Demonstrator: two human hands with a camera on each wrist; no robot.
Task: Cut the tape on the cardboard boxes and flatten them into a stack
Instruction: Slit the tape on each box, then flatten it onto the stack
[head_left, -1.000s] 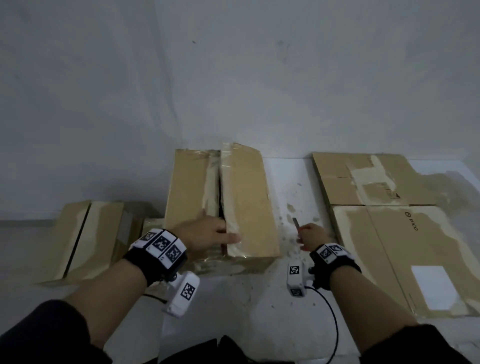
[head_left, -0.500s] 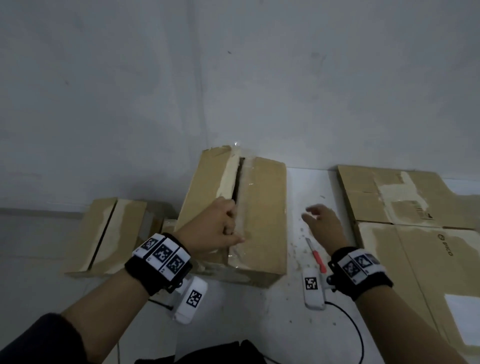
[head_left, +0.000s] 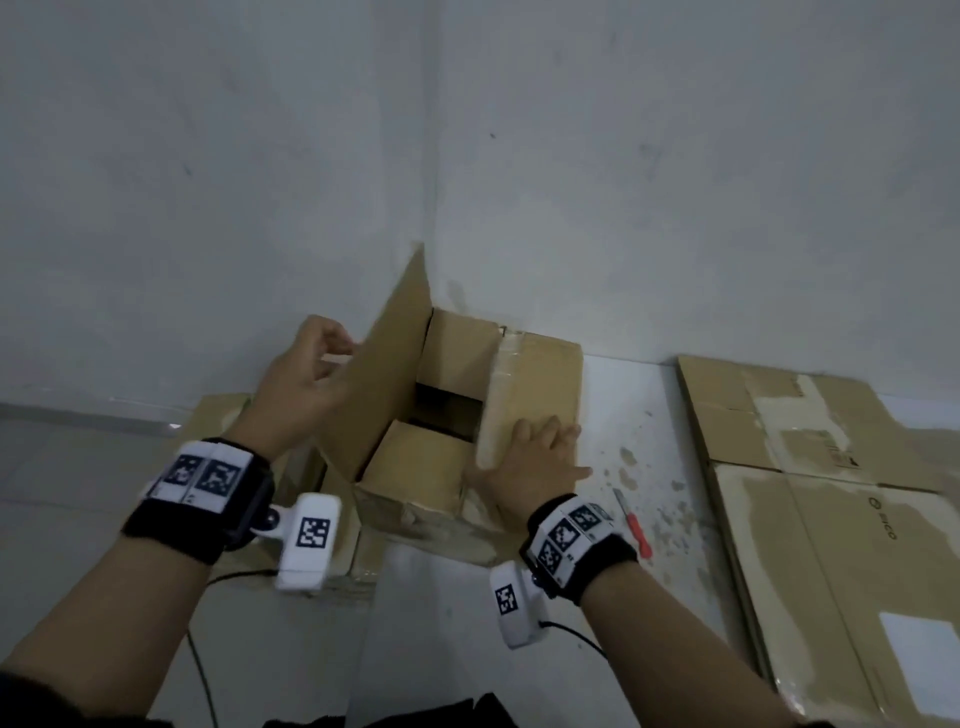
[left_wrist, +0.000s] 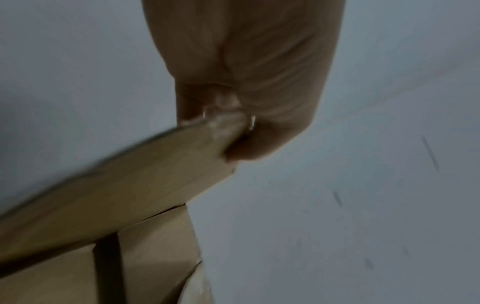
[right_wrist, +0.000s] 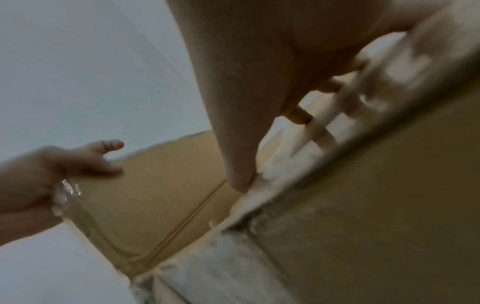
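A brown cardboard box stands on the floor by the wall, its top seam parted. My left hand grips the edge of the left top flap, which stands raised almost upright. In the left wrist view, the left hand has its fingers curled on that flap's edge. My right hand lies flat with straight fingers on the taped right flap, which is still down. The right wrist view shows the right hand at that flap's tape edge. A red-handled knife lies on the floor to the right of my right wrist.
Flattened cardboard sheets lie on the floor at the right. Another closed box sits at the left behind my left arm. The grey wall rises right behind the box. Cables trail from both wrist cameras.
The right hand put the knife down on the floor and moved onto the right flap. The left hand pulled the left flap up, opening the box top.
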